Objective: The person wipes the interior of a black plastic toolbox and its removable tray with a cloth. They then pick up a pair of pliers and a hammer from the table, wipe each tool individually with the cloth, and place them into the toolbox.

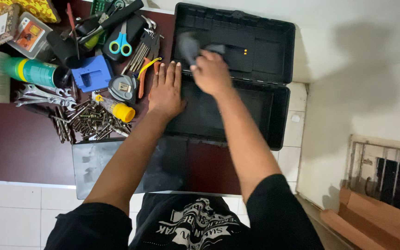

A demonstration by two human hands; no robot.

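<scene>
Overhead, right hand clutching grey cloth, left hand flat on toolbox

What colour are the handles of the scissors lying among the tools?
The scissors have light blue handles with yellow-green inner rings, seen in the head view.

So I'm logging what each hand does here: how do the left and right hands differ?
The left hand lies flat, fingers spread, palm down at the toolbox edge; the right hand is curled into a grip. The left hand holds nothing; the right hand clutches a dark cloth. The left hand looks sharp, the right hand blurred. Both reach forward from bare forearms.
</scene>
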